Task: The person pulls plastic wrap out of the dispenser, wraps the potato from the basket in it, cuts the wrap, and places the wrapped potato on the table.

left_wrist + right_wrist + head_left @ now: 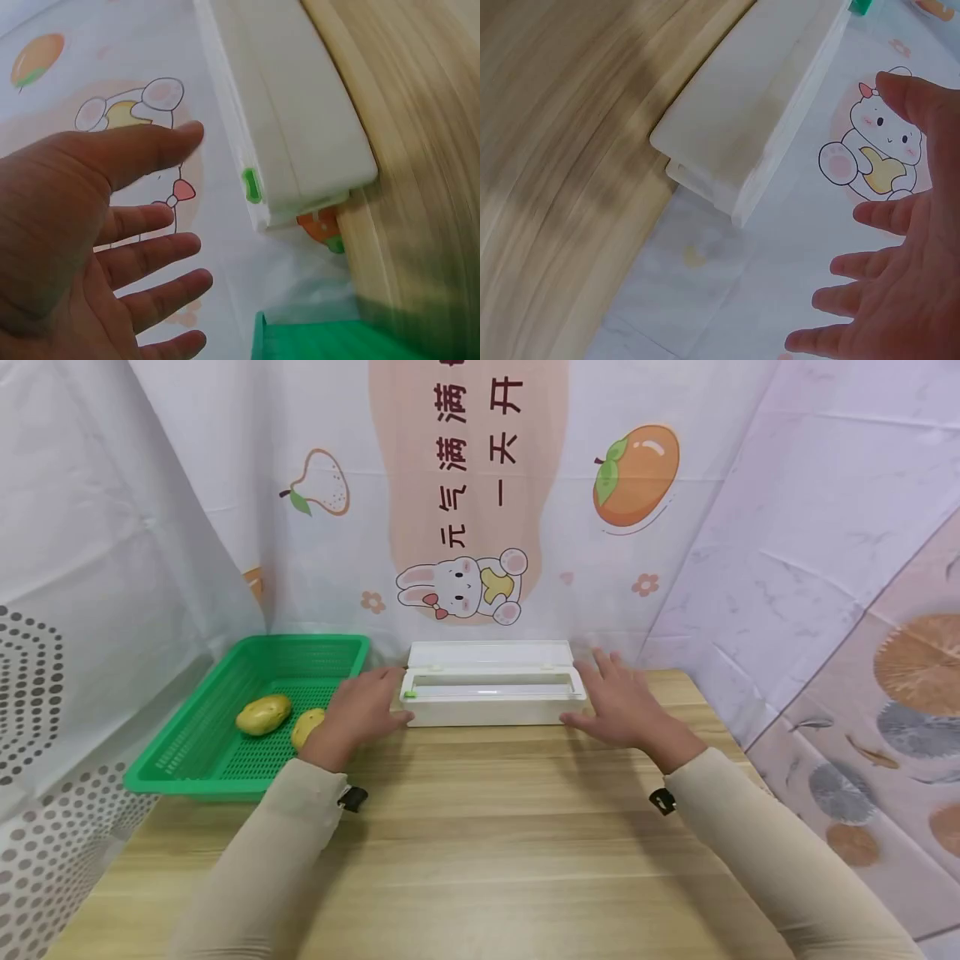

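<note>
A long white box [495, 711], like a cling film dispenser, sits at the back of the table with its lid [491, 653] raised behind it. A small green slider [251, 186] shows at its left end. By that end my left hand [362, 708] is held with straight, spread fingers, and in the left wrist view a gap separates it from the box. My right hand [621, 703] is likewise spread beside the right end, apart from the box [727, 105] in the right wrist view. Neither hand holds anything. The white strip inside the box cannot be identified.
On the left stands a green plastic basket [191, 785] with two yellow potato-like items, one [264, 715] in plain view and another [306, 727] partly behind my left hand. A printed curtain [322, 568] hangs behind the wooden table [480, 860].
</note>
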Tool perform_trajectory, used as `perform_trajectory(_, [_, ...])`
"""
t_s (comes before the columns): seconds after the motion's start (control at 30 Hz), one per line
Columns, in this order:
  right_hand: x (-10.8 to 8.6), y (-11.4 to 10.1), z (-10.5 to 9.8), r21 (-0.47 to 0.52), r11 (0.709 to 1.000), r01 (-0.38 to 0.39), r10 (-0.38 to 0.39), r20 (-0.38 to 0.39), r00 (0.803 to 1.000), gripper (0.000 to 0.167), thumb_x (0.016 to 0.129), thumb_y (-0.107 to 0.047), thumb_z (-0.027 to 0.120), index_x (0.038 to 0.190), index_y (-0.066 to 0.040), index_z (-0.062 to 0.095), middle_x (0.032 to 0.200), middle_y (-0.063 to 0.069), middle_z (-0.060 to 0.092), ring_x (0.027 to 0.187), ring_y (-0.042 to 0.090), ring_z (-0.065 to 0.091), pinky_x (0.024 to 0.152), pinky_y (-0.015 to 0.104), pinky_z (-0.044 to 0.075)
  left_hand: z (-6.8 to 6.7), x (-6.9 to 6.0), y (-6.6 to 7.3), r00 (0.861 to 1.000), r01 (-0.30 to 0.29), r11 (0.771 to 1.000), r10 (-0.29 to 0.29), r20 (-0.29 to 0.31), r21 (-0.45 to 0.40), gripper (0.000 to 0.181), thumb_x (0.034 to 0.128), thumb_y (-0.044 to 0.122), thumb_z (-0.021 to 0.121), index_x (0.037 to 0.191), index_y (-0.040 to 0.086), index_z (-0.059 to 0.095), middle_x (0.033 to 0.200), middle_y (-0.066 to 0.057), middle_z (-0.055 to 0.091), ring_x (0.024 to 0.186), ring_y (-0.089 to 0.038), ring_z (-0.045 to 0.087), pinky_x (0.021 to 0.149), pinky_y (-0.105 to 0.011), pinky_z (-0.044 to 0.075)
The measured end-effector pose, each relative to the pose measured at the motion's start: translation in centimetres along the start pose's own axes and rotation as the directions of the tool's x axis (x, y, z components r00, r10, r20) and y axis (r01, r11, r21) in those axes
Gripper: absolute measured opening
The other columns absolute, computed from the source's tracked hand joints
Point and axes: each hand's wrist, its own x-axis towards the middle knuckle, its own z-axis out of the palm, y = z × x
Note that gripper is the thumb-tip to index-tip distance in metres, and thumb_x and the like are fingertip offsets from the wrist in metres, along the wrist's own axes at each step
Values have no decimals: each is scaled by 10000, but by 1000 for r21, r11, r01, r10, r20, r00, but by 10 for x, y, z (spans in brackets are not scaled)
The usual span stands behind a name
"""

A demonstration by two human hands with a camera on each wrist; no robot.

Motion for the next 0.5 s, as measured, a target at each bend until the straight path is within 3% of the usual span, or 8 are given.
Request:
perform_trajectory(0.17, [7, 2, 6, 37, 999, -18, 18, -14, 1000, 905, 920, -594, 681, 1599, -119, 320, 1696, 250, 170, 1554, 526, 124, 1133, 799, 194, 9, 8, 1, 999, 42, 996, -45, -28, -82, 701, 901, 357, 801, 1492, 121, 508, 1482, -133, 579, 1338, -371, 555, 1077, -623, 445])
perform_trajectory(0.3, [14, 7, 9, 69, 998, 1, 2, -55, 999, 817, 906, -509, 744, 1531, -78, 444, 1662, 286, 241, 1530, 511, 223, 1160, 735, 259, 16, 14, 0, 996, 67, 988, -74, -44, -139, 707, 915, 354, 794, 1513, 120, 497, 1517, -135, 548, 1368, -375, 530, 1086, -612, 448])
perform_trajectory(0.5, [22, 17, 14, 212, 977, 14, 2, -74, 997, 706, 885, -397, 811, 1452, -65, 551, 1614, 273, 342, 1481, 473, 339, 1174, 639, 333, 29, 19, -6, 989, 87, 973, -110, -98, -214, 661, 917, 335, 798, 1485, 124, 534, 1490, -136, 574, 1343, -402, 546, 1066, -621, 447])
